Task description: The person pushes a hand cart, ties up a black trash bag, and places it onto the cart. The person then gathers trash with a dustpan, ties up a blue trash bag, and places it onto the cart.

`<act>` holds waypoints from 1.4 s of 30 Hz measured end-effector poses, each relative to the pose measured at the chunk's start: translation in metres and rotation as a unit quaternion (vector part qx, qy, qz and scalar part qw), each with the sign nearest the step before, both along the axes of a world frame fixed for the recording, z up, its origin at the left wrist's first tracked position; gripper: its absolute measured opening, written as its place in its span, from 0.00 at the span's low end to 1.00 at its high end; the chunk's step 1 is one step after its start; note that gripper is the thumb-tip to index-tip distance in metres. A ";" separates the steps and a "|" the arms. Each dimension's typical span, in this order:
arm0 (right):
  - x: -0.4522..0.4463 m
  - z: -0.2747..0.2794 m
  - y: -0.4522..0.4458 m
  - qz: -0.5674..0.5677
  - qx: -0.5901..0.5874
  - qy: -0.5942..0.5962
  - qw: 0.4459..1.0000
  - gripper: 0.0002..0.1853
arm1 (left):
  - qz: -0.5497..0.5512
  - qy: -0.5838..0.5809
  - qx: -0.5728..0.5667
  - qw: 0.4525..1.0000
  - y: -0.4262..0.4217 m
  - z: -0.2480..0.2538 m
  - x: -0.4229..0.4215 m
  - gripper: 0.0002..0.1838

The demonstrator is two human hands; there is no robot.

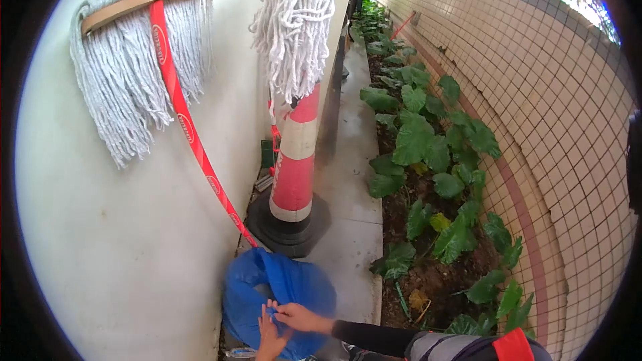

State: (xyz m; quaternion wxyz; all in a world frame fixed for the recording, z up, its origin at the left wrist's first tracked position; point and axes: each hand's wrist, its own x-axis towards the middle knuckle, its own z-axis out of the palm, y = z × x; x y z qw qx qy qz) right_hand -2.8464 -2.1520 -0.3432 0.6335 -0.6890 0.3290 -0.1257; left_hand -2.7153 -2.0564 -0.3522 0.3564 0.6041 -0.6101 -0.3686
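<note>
Pinching a small bit of blue material, the right hand (299,317) holds its thumb and fingers drawn together at the near side of a blue bag (294,279). The left hand (269,339) is placed just beside it, fingers extended upward against the same bag; whether they grip it, I cannot tell from where I stand. A black sleeve (371,335) covers the right forearm.

Position of the bag: on the ground, next to the pale wall (100,247), in front of the black base (310,236) of a red-and-white traffic cone (292,177). The cone stands upright. A mop (127,93) is inclined along the wall, its white strands uppermost; its red handle (186,127) runs down to the upper edge of the bag, where the lower end is hidden. The white strands of a second mop (297,33) hang across the top of the cone.

To the right, a paved strip (354,234) borders leafy plants (413,137), with a tiled wall (575,127) beyond.
</note>
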 end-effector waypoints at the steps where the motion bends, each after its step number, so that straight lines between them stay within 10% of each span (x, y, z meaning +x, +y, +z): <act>1: 0.002 -0.004 -0.006 0.009 0.030 0.030 0.999 0.11 | 0.068 -0.153 -0.094 0.981 -0.011 -0.002 -0.006 0.24; 3: 0.003 -0.019 -0.006 -0.048 0.133 -0.021 0.990 0.10 | 0.193 -0.189 -0.162 0.949 -0.018 -0.007 -0.016 0.15; 5: 0.003 0.003 -0.012 -0.105 0.204 -0.138 0.963 0.12 | 0.229 0.103 0.043 0.967 -0.015 -0.005 -0.012 0.16; 8: 0.012 0.010 -0.017 -0.058 0.268 -0.261 0.925 0.10 | 0.297 0.340 0.061 0.890 -0.018 -0.037 -0.005 0.13; 9: 0.007 0.020 -0.018 -0.020 0.229 -0.106 0.967 0.11 | 0.295 0.228 0.050 0.927 -0.020 -0.045 -0.011 0.12; 12: 0.014 -0.010 -0.004 0.074 0.064 -0.205 0.974 0.14 | 0.163 0.041 -0.007 0.986 -0.009 -0.066 -0.038 0.17; 16: 0.021 -0.019 -0.009 0.086 0.248 -0.209 0.942 0.13 | 0.064 0.098 0.098 0.988 0.007 -0.071 -0.035 0.19; 23: 0.042 -0.046 -0.008 0.306 0.086 -0.172 0.932 0.15 | 0.176 0.144 0.019 0.974 0.010 -0.100 -0.034 0.23; 26: 0.025 -0.056 -0.035 0.241 -0.185 -0.198 0.932 0.23 | 0.296 0.230 0.070 0.924 0.011 -0.111 -0.030 0.26; 33: -0.018 -0.091 -0.039 0.141 -0.264 -0.222 0.928 0.07 | 0.363 0.269 0.066 0.890 0.014 -0.105 -0.048 0.27; 40: -0.058 -0.063 0.027 0.165 -0.409 -0.219 0.870 0.07 | 0.248 0.361 -0.048 0.898 0.039 -0.095 -0.045 0.08; 42: -0.058 -0.064 0.028 0.195 -0.380 -0.202 0.882 0.08 | 0.186 0.188 -0.152 0.952 0.042 -0.111 -0.035 0.08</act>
